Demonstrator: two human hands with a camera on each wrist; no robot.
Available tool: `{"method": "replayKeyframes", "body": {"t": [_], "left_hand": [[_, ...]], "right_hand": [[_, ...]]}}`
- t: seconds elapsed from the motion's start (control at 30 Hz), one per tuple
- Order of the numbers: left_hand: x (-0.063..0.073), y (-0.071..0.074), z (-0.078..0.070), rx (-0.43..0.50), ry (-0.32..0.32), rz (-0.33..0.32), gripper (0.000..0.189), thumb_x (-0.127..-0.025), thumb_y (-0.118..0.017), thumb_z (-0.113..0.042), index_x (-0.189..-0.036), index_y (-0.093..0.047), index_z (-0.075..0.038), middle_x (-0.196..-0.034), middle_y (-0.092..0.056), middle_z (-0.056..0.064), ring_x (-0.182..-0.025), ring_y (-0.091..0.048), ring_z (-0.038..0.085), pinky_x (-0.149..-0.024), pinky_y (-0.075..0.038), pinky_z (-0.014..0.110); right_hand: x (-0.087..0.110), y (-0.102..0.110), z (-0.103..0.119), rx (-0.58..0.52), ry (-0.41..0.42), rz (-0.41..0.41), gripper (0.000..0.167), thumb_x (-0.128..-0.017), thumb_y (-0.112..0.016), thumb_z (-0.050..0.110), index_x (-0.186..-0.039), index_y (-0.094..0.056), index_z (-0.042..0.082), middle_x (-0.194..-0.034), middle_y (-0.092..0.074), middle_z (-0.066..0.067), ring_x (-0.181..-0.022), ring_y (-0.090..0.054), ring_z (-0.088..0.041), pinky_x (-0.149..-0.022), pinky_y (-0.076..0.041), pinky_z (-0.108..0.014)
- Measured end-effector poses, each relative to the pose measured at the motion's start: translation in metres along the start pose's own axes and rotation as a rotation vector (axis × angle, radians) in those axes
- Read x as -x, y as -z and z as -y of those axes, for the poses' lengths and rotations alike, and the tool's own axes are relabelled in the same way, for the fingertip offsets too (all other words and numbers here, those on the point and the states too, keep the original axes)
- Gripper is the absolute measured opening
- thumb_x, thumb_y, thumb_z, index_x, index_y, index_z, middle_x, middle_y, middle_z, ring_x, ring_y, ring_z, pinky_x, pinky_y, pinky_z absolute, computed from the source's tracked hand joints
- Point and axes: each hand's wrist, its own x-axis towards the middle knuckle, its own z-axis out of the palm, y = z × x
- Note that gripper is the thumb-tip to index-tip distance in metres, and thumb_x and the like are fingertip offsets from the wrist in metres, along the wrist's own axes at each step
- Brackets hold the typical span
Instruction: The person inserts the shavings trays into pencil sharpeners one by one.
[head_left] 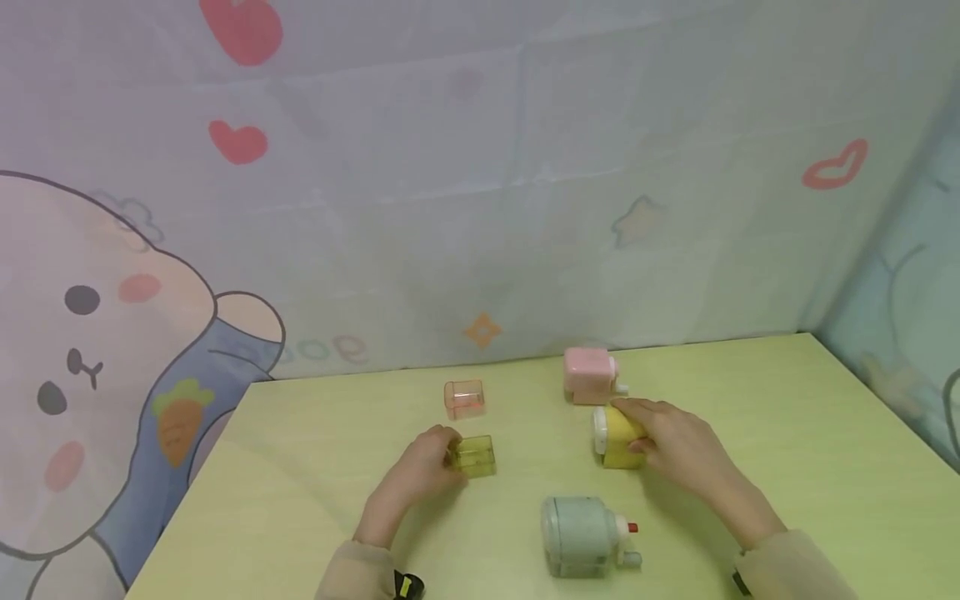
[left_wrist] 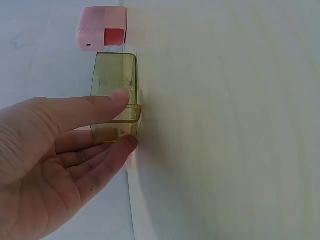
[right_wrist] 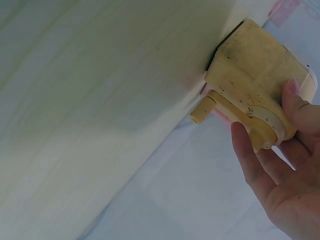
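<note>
A: Grips, quick?

B: Left hand (head_left: 422, 468) pinches the yellow clear box (head_left: 474, 458), thumb on one face, fingers curled round the other side. Right hand (head_left: 686, 446) grasps the yellow crank unit (head_left: 617, 442) at its crank end, thumb on the body.

A: Lifted or resting?

B: Both low at the table (head_left: 832, 433); can't tell if they touch it.

A: Room between them?

B: Wide strip of bare tabletop, box left, unit right.

A: Tight spots?

B: Pink crank unit (head_left: 588, 372) just behind the yellow one. Pink clear box (head_left: 464, 400) close behind the yellow box, slightly apart. Grey-green crank unit (head_left: 579, 533) nearer the person, between the forearms, apart from both hands.

A: Edges?

B: Far edge runs along the printed backdrop (head_left: 420, 250); pink unit sits near it. Right edge slants off well beyond the right hand, broad tabletop between. Left edge passes the bear print (head_left: 97, 350), also well off.

A: Hand pose?

B: Both forearms reach in from the near side, angled inward. Right hand arches over the unit's crank end, back of hand up; left comes at the box's left end.
</note>
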Motion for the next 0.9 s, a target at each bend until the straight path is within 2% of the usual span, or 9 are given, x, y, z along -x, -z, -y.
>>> {"method": "replayKeyframes", "body": {"t": [0.37, 0.9], "left_hand": [[-0.007, -0.004, -0.006, -0.021, -0.022, 0.021, 0.049, -0.068, -0.083, -0.008, -0.108, -0.060, 0.009, -0.092, -0.061, 0.011, -0.079, -0.054, 0.016, -0.073, -0.050, 0.031], [-0.015, -0.009, -0.019, -0.007, -0.005, 0.060, 0.043, -0.068, -0.084, -0.009, -0.102, -0.060, 0.003, -0.087, -0.058, 0.006, -0.075, -0.049, 0.014, -0.067, -0.045, 0.025]], "right_hand": [[-0.005, -0.005, 0.002, -0.008, 0.028, -0.018, 0.062, -0.070, -0.081, 0.009, -0.128, -0.059, 0.003, -0.118, -0.067, -0.017, -0.100, -0.067, -0.036, -0.076, -0.056, -0.046], [-0.007, -0.008, 0.008, -0.024, 0.047, -0.024, 0.064, -0.070, -0.081, 0.008, -0.130, -0.058, 0.007, -0.118, -0.068, -0.015, -0.101, -0.067, -0.034, -0.079, -0.056, -0.047]]}}
